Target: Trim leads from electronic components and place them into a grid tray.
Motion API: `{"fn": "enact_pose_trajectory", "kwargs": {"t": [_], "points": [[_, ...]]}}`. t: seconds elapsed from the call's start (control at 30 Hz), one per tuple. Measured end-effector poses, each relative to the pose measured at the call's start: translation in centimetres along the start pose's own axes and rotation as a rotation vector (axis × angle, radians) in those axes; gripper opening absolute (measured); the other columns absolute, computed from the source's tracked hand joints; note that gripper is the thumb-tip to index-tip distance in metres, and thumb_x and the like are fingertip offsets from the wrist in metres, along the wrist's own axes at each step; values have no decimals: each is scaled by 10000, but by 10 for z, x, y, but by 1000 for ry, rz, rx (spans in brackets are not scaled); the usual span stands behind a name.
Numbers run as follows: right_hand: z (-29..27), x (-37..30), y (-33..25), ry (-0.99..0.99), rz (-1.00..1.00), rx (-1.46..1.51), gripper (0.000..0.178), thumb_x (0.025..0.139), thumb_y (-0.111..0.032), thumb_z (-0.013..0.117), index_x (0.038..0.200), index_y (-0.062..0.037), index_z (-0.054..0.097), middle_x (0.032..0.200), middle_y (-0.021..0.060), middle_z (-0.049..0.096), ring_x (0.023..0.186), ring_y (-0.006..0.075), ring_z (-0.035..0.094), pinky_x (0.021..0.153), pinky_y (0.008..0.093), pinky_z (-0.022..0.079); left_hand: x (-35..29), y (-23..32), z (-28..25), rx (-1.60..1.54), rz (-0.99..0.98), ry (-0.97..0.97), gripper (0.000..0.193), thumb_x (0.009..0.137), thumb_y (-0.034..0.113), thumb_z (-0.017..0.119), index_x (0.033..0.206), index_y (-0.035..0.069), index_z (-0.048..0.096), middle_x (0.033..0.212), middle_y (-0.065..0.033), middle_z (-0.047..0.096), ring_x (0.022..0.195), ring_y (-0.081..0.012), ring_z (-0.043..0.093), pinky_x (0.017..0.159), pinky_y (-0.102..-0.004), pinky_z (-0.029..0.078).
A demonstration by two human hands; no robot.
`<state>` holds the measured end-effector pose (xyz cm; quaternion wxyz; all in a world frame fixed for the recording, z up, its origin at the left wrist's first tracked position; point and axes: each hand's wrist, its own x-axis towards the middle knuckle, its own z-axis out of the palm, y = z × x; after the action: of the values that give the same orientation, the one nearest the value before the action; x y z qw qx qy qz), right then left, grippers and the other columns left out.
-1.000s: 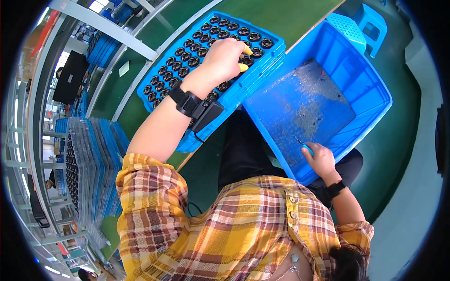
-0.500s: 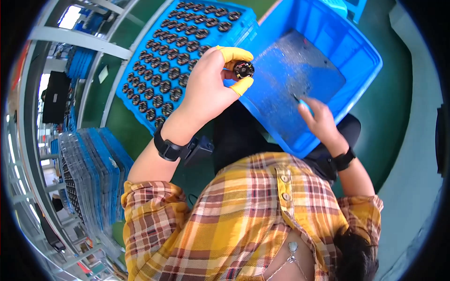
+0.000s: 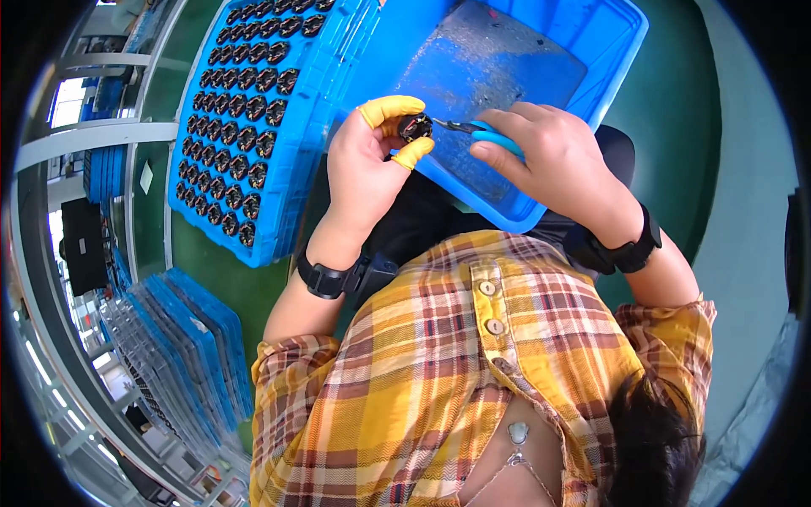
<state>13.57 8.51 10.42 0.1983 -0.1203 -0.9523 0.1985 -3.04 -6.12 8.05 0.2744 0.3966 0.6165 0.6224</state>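
My left hand [image 3: 372, 165], with yellow finger covers on thumb and forefinger, pinches a small round black wire-wound part [image 3: 414, 128] that looks like a motor stator. My right hand [image 3: 553, 156] is closed around blue-handled pliers [image 3: 497, 137]. Their dark, narrow jaws point left and reach the right edge of the stator; whether they touch it I cannot tell. Both hands are above the near side of a deep blue bin [image 3: 494, 211]. Its floor is strewn with small scraps.
To the left, a blue tray [image 3: 296, 169] carries rows of similar round black parts. Clear and blue trays [image 3: 190, 338] are stacked on edge at lower left. A metal frame [image 3: 101, 144] runs along the left side. Green floor [image 3: 676, 127] lies right of the bin.
My right hand has risen and moved left, bringing the pliers up to the stator. My left hand keeps its pinch on the stator. The whole view has shifted, with tray and bin further left.
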Motion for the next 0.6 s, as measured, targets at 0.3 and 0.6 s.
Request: {"fn": "enact_pose_trajectory", "kwargs": {"t": [0.3, 0.6], "points": [[2, 3, -7, -19, 2, -75, 372, 855, -432, 618, 892, -64, 660, 723, 119, 620, 685, 308, 627, 580, 399, 508, -1, -8, 2, 13, 23, -26, 429, 734, -96, 733, 1107, -12, 539, 1031, -76, 614, 907, -140, 626, 801, -256, 532], [4, 1, -1, -59, 97, 33, 366, 878, -409, 598, 962, -61, 674, 775, 136, 642, 730, 317, 634, 625, 408, 512, 3, -4, -4, -145, -63, -33, 480, 753, -108, 713, 1167, -18, 487, 1059, -108, 604, 953, -175, 634, 846, -288, 546]]}}
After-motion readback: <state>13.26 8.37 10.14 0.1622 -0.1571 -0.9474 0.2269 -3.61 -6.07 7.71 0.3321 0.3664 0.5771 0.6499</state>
